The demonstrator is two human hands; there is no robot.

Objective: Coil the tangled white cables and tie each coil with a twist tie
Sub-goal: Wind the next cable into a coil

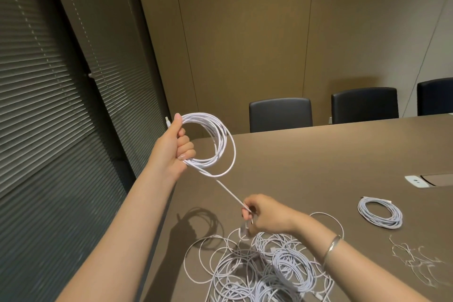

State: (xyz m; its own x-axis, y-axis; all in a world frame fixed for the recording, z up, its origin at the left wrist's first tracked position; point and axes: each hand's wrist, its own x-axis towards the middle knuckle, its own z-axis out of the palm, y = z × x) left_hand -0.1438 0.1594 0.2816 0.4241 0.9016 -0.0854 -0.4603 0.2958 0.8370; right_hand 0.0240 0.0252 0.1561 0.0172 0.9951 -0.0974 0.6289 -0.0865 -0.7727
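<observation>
My left hand [175, 147] is raised above the table's left edge, fist closed around a round coil of white cable [218, 140]. A straight stretch of that cable [229, 193] runs down and right to my right hand [262, 214], which pinches its free end just above the table. Below my right hand lies a tangled heap of white cables [264, 270]. One finished coil [380, 212] lies flat to the right. A loose bunch of thin twist ties [416, 260] lies near the right edge.
The brown table [318, 159] has a cutout with a white socket cover [416, 181] at the right. Three dark chairs [280, 114] stand along its far side. Slatted blinds [49, 105] fill the left.
</observation>
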